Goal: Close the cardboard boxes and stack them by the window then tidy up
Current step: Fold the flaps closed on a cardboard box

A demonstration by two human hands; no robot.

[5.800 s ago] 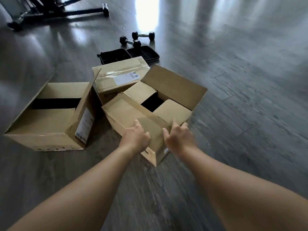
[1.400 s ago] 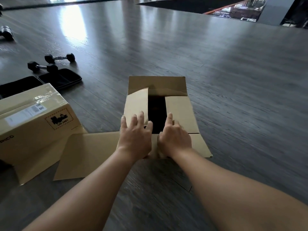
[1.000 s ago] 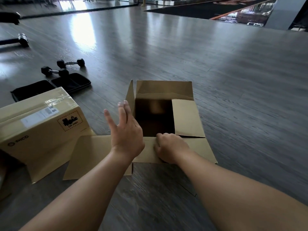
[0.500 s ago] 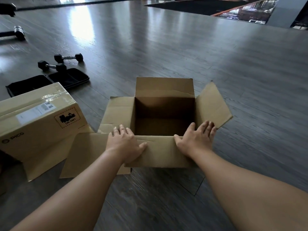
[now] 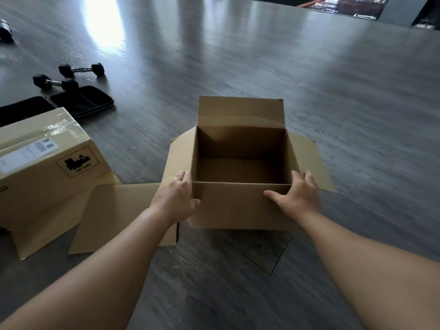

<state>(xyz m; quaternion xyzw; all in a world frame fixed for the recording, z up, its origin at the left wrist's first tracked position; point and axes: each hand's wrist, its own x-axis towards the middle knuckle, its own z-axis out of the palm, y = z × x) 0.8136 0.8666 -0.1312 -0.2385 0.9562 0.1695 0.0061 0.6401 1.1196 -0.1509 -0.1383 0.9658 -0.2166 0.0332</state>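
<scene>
1. I am on the step of closing the open box (image 5: 240, 206); it sits on the floor (image 5: 333, 91) right between my hands, and all four flaps are folded out; I can see inside and it looks empty.
2. My left hand (image 5: 177, 198) holds the near left corner of the box, fingers along the side flap and thumb on the front flap; my right hand (image 5: 296, 195) holds the near right corner the same way; both hands are spread wide, not in fists.
3. Next I think I must fold the two side flaps in, then the front and back flaps over them; the flaps may spring back up, so I should press them flat.
4. To the left of my left hand is a taped box (image 5: 45, 163) with a label, already shut; a loose flat cardboard piece (image 5: 114, 215) lies beside it.
5. Farther past my left hand are two dumbbells (image 5: 69, 76) and a black case (image 5: 81, 103); the floor is dark grey wood with bright light shining on it.
</scene>
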